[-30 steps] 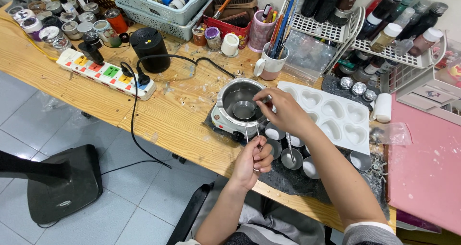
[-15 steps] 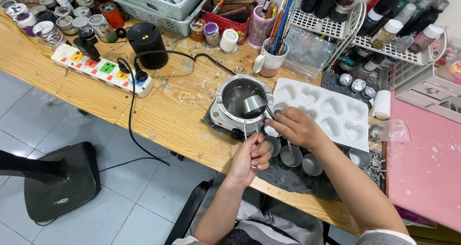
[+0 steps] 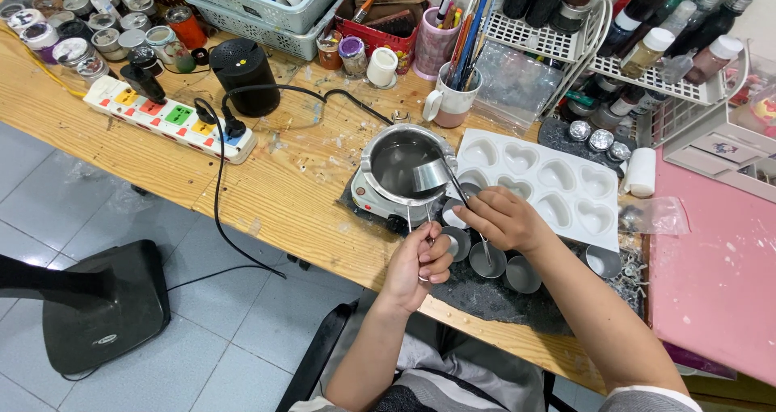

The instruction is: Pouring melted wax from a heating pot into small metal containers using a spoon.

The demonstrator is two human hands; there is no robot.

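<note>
Right hand (image 3: 503,218) closed on the thin wire handle of a small shiny metal scoop (image 3: 431,174), tipped over the round silver melting pot (image 3: 398,163). Pot on a little white heater near the middle of the worktop (image 3: 97,129), towards the front edge. Left hand (image 3: 419,256) pinched shut on a thin metal stick (image 3: 427,233), held upright at the front edge, just beside a small round metal cup (image 3: 458,241). Two more little cups (image 3: 522,273) close by on a dark, rough mat (image 3: 485,299).

White tray with smooth heart-shaped holes (image 3: 566,187) right behind the right hand. Pale mug full of brushes (image 3: 449,101) behind the pot. Long white power strip with bright coloured switches (image 3: 168,119) towards the left edge, with a black round can-shaped thing (image 3: 242,74) behind it. Small round tins in the back left corner.

Half a second back: scoop a bit lower in the pot, right hand a little further to the right. Left hand in the same spot.

Worktop of light wood, scratched and spotted. Grey shiny floor tiles below, with a black flat stand (image 3: 105,303) on them. Pink board (image 3: 711,275) at the right edge.
</note>
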